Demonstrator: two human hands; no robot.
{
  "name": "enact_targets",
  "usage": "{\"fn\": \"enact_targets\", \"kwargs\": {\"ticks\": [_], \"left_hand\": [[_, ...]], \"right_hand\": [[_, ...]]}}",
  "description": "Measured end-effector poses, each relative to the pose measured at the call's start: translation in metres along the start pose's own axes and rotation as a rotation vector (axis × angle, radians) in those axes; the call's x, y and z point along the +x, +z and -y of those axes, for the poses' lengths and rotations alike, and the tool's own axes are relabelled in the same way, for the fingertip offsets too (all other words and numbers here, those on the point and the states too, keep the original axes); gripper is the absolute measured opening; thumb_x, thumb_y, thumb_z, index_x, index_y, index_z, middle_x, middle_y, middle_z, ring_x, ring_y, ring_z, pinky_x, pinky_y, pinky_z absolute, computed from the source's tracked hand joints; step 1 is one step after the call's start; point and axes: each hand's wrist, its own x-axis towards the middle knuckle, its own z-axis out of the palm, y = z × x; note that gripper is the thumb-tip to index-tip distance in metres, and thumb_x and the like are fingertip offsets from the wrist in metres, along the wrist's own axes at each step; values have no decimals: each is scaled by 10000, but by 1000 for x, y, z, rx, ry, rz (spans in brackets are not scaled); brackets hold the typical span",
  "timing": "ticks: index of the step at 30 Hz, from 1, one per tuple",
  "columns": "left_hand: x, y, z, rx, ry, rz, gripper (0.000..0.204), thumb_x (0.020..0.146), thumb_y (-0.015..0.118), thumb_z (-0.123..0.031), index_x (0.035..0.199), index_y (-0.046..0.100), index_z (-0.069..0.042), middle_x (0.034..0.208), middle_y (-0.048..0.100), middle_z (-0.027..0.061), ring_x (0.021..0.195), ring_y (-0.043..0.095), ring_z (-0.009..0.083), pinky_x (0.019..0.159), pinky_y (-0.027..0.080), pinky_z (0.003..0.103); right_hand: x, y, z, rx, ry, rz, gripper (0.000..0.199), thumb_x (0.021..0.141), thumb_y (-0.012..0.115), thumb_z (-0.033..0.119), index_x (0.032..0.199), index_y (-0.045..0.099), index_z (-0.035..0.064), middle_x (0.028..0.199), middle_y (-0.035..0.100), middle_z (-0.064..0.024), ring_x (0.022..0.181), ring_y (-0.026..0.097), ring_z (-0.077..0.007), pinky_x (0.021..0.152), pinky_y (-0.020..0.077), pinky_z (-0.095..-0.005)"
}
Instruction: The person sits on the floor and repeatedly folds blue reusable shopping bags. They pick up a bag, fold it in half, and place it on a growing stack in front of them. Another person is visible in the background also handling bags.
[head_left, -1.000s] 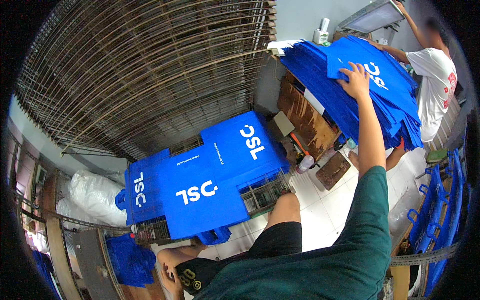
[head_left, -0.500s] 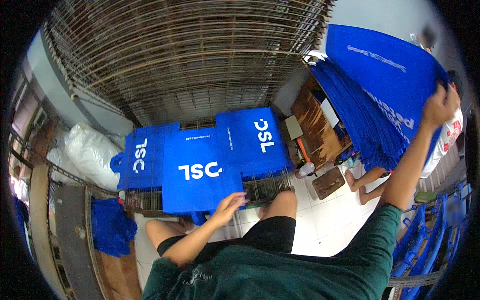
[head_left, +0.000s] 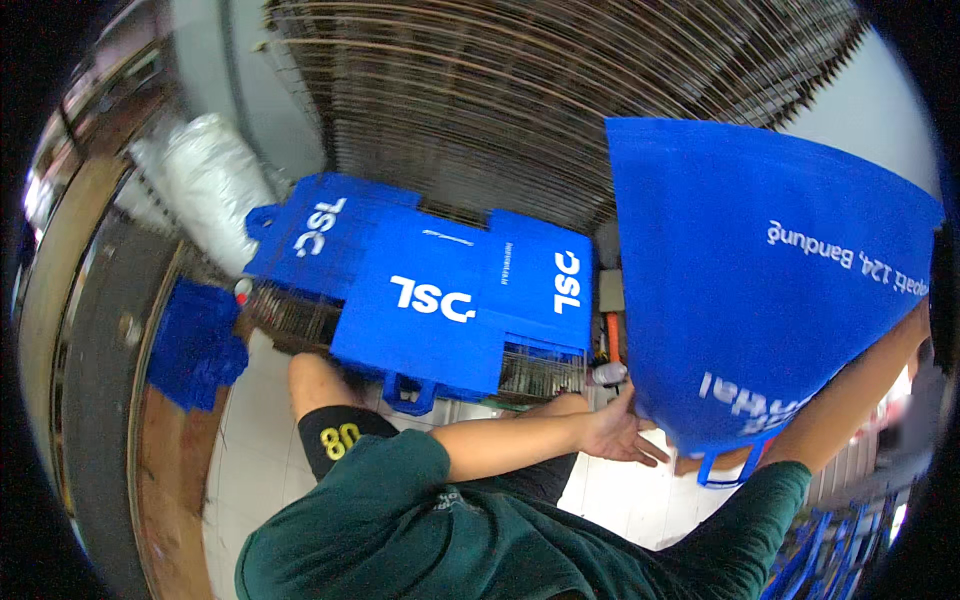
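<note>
A large blue cloth tote bag (head_left: 760, 260) with white print hangs spread out on the right, its handle loop (head_left: 725, 468) at the bottom. My right hand (head_left: 918, 325) grips the bag's right edge; its fingers are mostly hidden at the dark rim of the view. Close to the bag's lower left edge, my left hand (head_left: 615, 430) is open with fingers stretched out. I cannot tell whether it touches the cloth. In front of me, several blue tote bags lie flat and overlapping on a rack, the nearest bag (head_left: 425, 310) with its handle toward me.
A tall stack of wire-like racks (head_left: 560, 100) rises behind the laid-out bags. White plastic sacking (head_left: 205, 185) stands at the left, above a blue cloth pile (head_left: 195, 345). A bottle (head_left: 608, 374) is beside the rack. More blue bags (head_left: 825, 550) are at the lower right.
My right hand has brought the bag away from the hanging pile, nearer and lower. My left hand has moved right, from the laid-out bags to the held bag. The view has turned.
</note>
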Motion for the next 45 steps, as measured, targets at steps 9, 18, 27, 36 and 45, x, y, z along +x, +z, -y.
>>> {"fn": "enact_targets", "kwargs": {"ticks": [9, 18, 27, 36, 45], "left_hand": [[-55, -26, -40, -50, 601, -515, 350, 844, 509, -239, 1106, 521, -9, 1044, 600, 128, 872, 616, 219, 734, 533, 323], [-259, 107, -102, 68, 1369, -570, 267, 720, 523, -51, 984, 509, -12, 970, 603, 147, 894, 598, 308, 877, 459, 488], [-318, 210, -49, 276, 1705, -692, 273, 723, 539, -33, 996, 528, -26, 917, 610, 107, 905, 587, 261, 866, 470, 435], [-399, 278, -13, 725, 2020, -1134, 318, 750, 533, -15, 1064, 479, -23, 998, 588, 101, 913, 597, 254, 821, 501, 424], [-515, 291, -55, 598, 2132, -1216, 199, 758, 530, 72, 935, 459, 17, 929, 549, 113, 855, 582, 241, 817, 525, 385]], "right_hand": [[-62, 66, 19, 292, 344, 145, 505, 739, 495, 424, 1005, 594, 6, 973, 565, -208, 887, 547, -329, 756, 446, -457], [-251, 52, 27, 880, 1191, 267, 714, 709, 497, 618, 1115, 551, 32, 1110, 543, -215, 1023, 526, -354, 817, 430, -516], [-520, 38, 243, 1946, 2402, 395, 1004, 622, 391, 852, 1252, 470, 74, 1335, 375, -277, 1161, 451, -417, 795, 481, -523], [-520, 146, 331, 2060, 2512, 1305, 553, 908, 455, 401, 1312, 345, 40, 1169, 527, -268, 927, 625, -314, 602, 572, -360], [-509, 217, 408, 1681, 2552, 1564, 388, 911, 475, 297, 1185, 452, 24, 1103, 548, -254, 843, 641, -300, 676, 576, -318]]}}
